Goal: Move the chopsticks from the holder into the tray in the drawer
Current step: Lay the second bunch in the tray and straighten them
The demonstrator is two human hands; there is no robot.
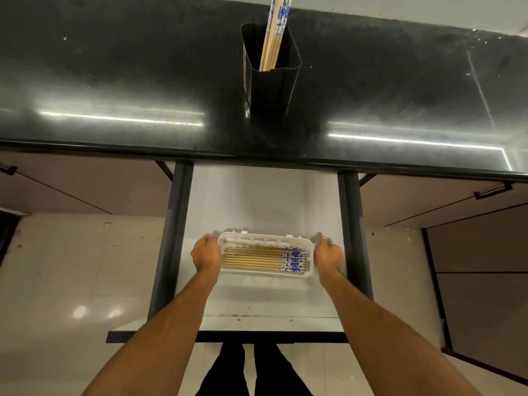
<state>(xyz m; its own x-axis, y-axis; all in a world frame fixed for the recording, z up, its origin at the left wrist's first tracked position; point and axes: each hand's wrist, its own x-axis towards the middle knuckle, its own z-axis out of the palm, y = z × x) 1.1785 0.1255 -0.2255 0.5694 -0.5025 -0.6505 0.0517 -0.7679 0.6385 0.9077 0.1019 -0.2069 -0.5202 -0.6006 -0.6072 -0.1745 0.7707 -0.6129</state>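
I see a glossy black stone-like counter point(114, 81), a matt black holder point(270, 81), a white plastic tray point(265, 238), pale wooden chopsticks point(251, 257) with blue-white painted ends, and a smooth white drawer point(257, 195) bottom.

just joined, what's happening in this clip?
A person is moving chopsticks out of the black holder on the dark countertop into the white tray in the open drawer below. Right now the left hand and right hand each grip one end of the tray, which holds a row of chopsticks in the tray lying flat. A few chopsticks in the holder remain, so the job isn't finished.
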